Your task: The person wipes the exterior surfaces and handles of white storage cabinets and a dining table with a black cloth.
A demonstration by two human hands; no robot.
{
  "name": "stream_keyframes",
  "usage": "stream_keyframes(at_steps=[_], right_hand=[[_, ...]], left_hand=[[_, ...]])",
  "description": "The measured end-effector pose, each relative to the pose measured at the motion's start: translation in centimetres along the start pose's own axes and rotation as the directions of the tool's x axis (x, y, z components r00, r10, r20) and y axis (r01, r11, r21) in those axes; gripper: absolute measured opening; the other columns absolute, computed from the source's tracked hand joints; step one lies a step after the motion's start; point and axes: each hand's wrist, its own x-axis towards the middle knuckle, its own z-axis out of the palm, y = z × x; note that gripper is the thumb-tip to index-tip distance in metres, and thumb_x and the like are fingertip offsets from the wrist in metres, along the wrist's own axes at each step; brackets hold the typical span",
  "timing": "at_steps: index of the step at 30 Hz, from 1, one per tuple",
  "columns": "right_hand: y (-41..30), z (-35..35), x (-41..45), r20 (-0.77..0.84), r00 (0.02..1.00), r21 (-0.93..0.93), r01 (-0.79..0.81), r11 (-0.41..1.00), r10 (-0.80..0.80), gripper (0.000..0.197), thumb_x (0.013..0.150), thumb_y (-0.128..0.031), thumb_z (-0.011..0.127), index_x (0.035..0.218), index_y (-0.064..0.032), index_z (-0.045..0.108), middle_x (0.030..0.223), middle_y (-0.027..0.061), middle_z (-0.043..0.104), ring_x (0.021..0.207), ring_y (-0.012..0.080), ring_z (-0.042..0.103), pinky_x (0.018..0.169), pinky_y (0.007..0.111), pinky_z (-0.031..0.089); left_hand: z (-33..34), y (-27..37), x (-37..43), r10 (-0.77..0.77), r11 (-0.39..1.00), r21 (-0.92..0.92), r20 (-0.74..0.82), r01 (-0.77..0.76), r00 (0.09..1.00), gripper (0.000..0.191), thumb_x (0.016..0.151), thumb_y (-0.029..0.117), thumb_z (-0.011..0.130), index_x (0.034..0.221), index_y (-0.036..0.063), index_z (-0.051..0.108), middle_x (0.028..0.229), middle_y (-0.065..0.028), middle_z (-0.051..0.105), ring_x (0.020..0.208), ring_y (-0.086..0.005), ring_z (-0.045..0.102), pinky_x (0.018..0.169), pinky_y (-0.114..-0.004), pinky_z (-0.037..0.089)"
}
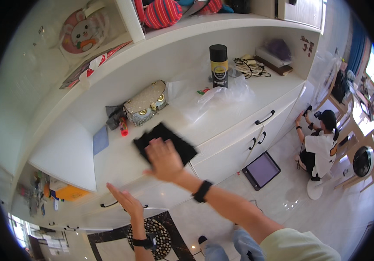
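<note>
My right hand [164,160] lies flat, fingers spread, on a black cloth [182,146] on the white cabinet top [121,163]. The cloth and fingertips are slightly blurred. Near the cabinet's front edge, my left hand [126,200] is held up with nothing in it, its fingers extended. Behind the cloth sit a glittery beige handbag [146,102] with fringe and gold-coloured fittings, a small red tube [123,127] and a flat blue-grey piece [100,140]. Farther right, a black and yellow spray can [219,67] stands upright by a crumpled clear plastic bag [226,98].
Coiled cables [250,68] and stacked boxes [275,58] occupy the right end of the niche. Black handles [265,117] stick out from the cabinet front. On the floor lies a dark-framed tray-like object [262,170]; beyond it another person [320,143] crouches at the cabinetry near wooden chairs.
</note>
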Motion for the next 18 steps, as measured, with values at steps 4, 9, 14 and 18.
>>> stream_keyframes(at_steps=[4, 9, 14, 18], right_hand=[[-10.5, 6.0, 2.6, -0.074, 0.972, -0.060, 0.219, 0.974, -0.224, 0.077, 0.082, -0.052, 0.056, 0.141, -0.0051, 0.040, 0.149, 0.0173, 0.033, 0.139, 0.0330, 0.027, 0.111, 0.057, 0.017], [-7.1, 1.7, -0.2, 0.064, 0.932, 0.135, 0.347, 0.928, -0.357, 0.086, 0.079, -0.050, 0.064, 0.144, -0.0033, 0.034, 0.151, 0.0184, 0.030, 0.140, 0.0326, 0.027, 0.114, 0.051, 0.017], [12.8, -5.5, -7.2, -0.076, 0.984, 0.083, 0.165, 0.983, -0.159, 0.084, 0.077, -0.051, 0.067, 0.142, -0.0059, 0.037, 0.147, 0.0161, 0.036, 0.137, 0.0308, 0.033, 0.112, 0.048, 0.024], [29.3, -11.8, -11.9, -0.068, 0.991, -0.069, 0.107, 0.992, -0.111, 0.078, 0.081, -0.051, 0.063, 0.139, -0.0047, 0.040, 0.145, 0.0178, 0.039, 0.136, 0.0308, 0.035, 0.111, 0.046, 0.025]], left_hand=[[0.0, 4.4, 1.7, -0.050, 0.968, -0.252, -0.138, 0.014, 0.989, 0.061, 0.103, 0.036, 0.023, 0.148, -0.0046, 0.013, 0.155, -0.0219, 0.015, 0.144, -0.0341, 0.014, 0.116, -0.042, 0.010], [-1.7, 7.5, 0.5, -0.060, 0.968, -0.250, -0.092, 0.035, 0.994, 0.063, 0.102, 0.034, 0.024, 0.147, -0.0081, 0.010, 0.154, -0.0253, 0.013, 0.144, -0.0356, 0.013, 0.116, -0.044, 0.009], [6.4, 17.2, -2.6, 0.194, 0.960, -0.231, 0.129, -0.161, 0.972, 0.069, 0.097, 0.030, 0.038, 0.146, -0.0088, 0.009, 0.154, -0.0274, 0.010, 0.144, -0.0409, 0.008, 0.115, -0.050, 0.006], [14.6, 24.0, -4.4, 0.225, 0.974, -0.072, 0.227, -0.214, 0.948, 0.072, 0.092, 0.023, 0.045, 0.146, -0.0078, 0.009, 0.153, -0.0270, 0.011, 0.143, -0.0431, 0.006, 0.115, -0.054, 0.004]])
